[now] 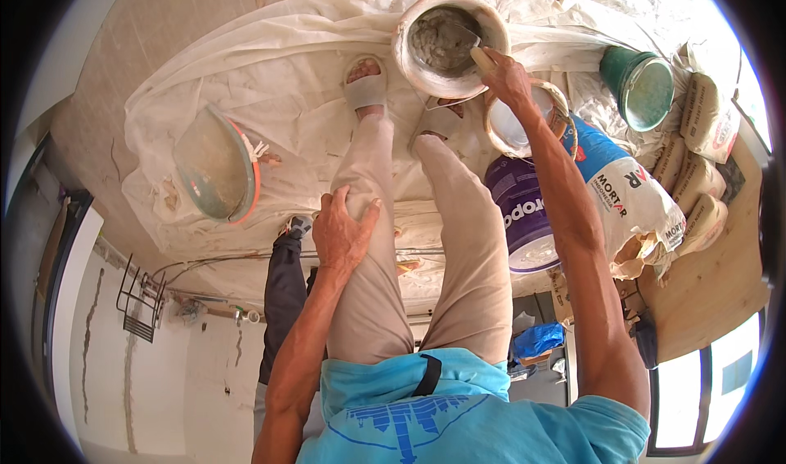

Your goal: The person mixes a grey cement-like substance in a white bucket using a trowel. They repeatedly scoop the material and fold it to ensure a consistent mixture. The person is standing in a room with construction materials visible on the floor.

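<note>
Across the floor, a creased cream drop cloth [286,75] is spread in loose folds. On it, a round bucket [403,51] with a mortar-smeared rim is placed just beyond the grey sandals [365,92], and lumpy, wet grey mortar [434,42] is contained inside. At the bucket's mouth, a trowel [480,56] is gripped by its tan handle, the fingers of the right hand [508,79] being curled closed around it; whether the blade is touching the mix cannot be told. The left hand [348,231] is laid on the beige trousers [372,292] near the knee, fingers relaxed and parted. At the right, a glossy purple tub [514,202], a crinkled blue-and-white sack [610,173] and a tapered green bucket [616,71] are grouped.
</note>
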The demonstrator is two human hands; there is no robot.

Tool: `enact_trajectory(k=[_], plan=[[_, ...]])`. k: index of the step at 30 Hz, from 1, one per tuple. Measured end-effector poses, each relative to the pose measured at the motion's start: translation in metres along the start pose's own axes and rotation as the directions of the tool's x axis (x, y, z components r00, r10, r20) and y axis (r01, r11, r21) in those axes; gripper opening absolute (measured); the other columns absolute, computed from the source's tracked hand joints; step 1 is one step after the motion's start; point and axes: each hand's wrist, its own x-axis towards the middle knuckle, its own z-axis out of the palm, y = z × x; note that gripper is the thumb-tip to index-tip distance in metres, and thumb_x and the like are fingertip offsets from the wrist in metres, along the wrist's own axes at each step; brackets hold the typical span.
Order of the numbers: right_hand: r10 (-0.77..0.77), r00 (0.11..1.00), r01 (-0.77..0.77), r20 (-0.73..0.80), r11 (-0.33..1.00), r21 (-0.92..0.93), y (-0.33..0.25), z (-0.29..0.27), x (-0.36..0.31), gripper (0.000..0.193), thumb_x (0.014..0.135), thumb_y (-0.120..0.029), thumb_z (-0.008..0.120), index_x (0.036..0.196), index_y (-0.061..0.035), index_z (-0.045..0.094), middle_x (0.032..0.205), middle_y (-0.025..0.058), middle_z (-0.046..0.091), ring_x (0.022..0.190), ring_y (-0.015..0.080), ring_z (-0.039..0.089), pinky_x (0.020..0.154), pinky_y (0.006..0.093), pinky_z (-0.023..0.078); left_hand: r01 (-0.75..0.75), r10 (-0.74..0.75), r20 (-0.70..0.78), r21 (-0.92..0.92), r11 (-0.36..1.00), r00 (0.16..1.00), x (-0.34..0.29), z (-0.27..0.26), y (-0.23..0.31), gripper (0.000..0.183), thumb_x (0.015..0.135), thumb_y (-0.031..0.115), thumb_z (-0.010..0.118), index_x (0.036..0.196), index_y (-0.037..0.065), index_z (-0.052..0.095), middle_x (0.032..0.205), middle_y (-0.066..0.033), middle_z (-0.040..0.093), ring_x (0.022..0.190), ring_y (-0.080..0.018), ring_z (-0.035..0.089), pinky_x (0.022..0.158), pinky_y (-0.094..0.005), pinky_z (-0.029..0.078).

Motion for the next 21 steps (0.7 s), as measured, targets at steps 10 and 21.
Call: enact_trajectory(k=[10, 21], plan=[[-0.186, 0.962, 0.255, 0.200, 0.873, -0.416, -0.025, -0.011, -0.017, 0.042, 0.091, -0.005, 0.059, 0.131, -0.0177, 0.061, 0.088, 0.0213, 0.073, 0.091, 0.0416, 0.073, 0.074, 0.0527, 0.058, 0.025, -0.025, 0.015, -0.001, 1.000, 1.000, -0.001, -0.001, 0.001, 0.063, 0.086, 0.047, 0.072, 0.129, 0.001, 0.062, 0.116, -0.0209, 0.063, 0.109, -0.0390, 0.063, 0.095, -0.0479, 0.049], [-0.073, 0.989, 0.122, 0.130, 0.899, -0.422, -0.058, -0.029, -0.030, 0.035, 0.090, -0.006, 0.060, 0.124, -0.0132, 0.060, 0.087, 0.0226, 0.072, 0.088, 0.0422, 0.073, 0.072, 0.0546, 0.056, 0.003, -0.003, -0.015, -0.007, 1.000, 1.000, -0.002, 0.004, -0.006, 0.065, 0.085, 0.047, 0.073, 0.129, 0.001, 0.061, 0.115, -0.0207, 0.062, 0.105, -0.0392, 0.064, 0.092, -0.0474, 0.050]])
